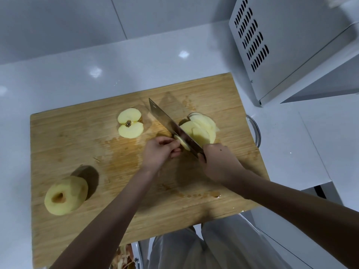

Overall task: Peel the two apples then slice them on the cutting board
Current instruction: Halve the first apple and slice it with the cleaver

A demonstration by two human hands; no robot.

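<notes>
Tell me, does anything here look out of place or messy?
Yes. The wooden cutting board lies askew on the white counter, its near edge apparently jutting past the counter's edge. A wet juice patch stains its middle. The left hand holding an apple piece and the right hand gripping the cleaver look ordinary.

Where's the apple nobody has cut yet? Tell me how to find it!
Look at the big wooden cutting board on the white counter, then go to its near-left corner. The peeled apple there is whole and round, with a dimple showing, unlike the flat-faced half showing its core and the fanned slices.
</notes>
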